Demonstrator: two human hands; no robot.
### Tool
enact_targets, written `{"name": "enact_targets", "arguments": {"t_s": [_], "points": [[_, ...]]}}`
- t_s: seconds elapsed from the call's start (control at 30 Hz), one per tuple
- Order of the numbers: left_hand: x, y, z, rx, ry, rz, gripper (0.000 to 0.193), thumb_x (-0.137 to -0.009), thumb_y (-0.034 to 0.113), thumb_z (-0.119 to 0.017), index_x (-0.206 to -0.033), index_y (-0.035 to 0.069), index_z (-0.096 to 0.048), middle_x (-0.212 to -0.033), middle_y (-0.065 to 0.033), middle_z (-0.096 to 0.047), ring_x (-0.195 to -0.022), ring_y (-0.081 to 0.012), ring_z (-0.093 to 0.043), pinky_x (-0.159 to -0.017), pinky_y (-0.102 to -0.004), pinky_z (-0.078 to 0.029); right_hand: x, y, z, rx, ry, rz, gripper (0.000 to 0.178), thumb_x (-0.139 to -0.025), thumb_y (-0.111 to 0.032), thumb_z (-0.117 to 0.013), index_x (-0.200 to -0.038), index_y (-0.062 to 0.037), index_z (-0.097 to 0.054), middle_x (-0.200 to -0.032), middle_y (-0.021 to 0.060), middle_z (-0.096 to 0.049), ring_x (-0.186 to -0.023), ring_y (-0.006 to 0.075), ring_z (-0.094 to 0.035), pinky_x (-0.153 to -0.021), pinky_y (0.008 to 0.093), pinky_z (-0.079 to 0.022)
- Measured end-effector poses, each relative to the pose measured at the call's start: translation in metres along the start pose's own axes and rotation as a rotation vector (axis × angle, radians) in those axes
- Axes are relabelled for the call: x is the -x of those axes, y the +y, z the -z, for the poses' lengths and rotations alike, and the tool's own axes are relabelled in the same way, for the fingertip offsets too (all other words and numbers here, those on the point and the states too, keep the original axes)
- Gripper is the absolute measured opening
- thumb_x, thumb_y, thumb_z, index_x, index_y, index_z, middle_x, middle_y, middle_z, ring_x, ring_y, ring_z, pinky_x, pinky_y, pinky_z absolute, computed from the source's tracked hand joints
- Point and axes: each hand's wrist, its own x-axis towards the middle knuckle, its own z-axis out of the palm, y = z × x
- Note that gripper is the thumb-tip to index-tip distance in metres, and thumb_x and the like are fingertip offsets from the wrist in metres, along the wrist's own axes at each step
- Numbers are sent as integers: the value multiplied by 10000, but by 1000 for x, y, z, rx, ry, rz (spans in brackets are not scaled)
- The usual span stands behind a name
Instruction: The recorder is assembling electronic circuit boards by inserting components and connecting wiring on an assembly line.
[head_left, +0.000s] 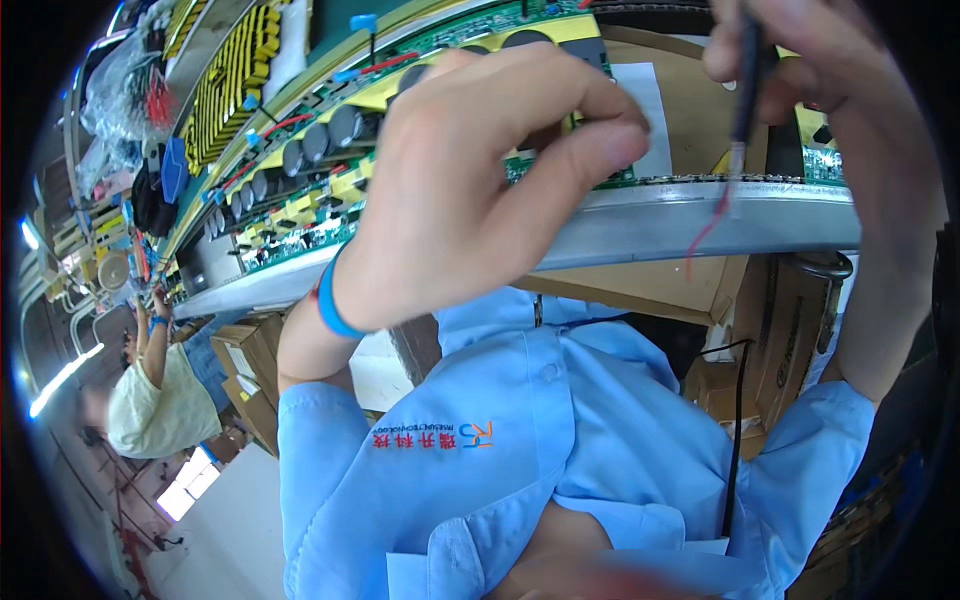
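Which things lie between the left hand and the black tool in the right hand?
In the head view, a white sheet, then brown cardboard, show between the left hand and the black tool.

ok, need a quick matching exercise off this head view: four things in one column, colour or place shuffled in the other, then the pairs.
Things:
1. wristband
2. thin tool
3. metal rail
4. circuit boards

Colour or place:
A. silver-grey
B. held in the right hand
C. green with yellow parts
D. around the wrist of the left hand

Pairs: 1-D, 2-B, 3-A, 4-C
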Motion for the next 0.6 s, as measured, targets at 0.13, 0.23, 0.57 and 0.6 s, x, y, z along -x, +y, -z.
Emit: {"name": "enact_targets", "arguments": {"t_s": [0.13,0.23,0.57,0.6], "points": [[10,13,1,947,-24,363,252,-940,167,-647,-1088,-37,-642,-963,-132,-704,-709,-108,-605,-638,-244,-500,7,-73,-99,-42,-75,-55,191,-895,-151,-683,-992,-5,-607,-781,26,-631,-633,64,-575,-561,194,-458],[19,10,1,1078,-50,388,228,-908,159,-692,-1026,-28,-637,-932,-142,-701,-715,-116,-636,-585,-215,-478,4,-68,-113,42,-26,92,264,-837,-164,-758,-972,8,-609,-770,41,-650,-610,52,-577,-539,166,-448],[52,3,11,1221,27,397,240,-870,28,-704,-1058,-27,-566,-860,-144,-712,-687,-163,-694,-594,-250,-556,15,-82,-150,187,-166,372,262,-873,-125,-695,-1094,-26,-596,-921,25,-619,-815,80,-568,-711,216,-457],[55,2,10,1233,44,384,252,-872,11,-695,-1061,-35,-536,-850,-154,-719,-686,-156,-695,-594,-245,-559,20,-72,-144,226,-272,462,376,-880,-139,-691,-1232,-39,-605,-1079,33,-614,-952,112,-571,-792,255,-462]]}}
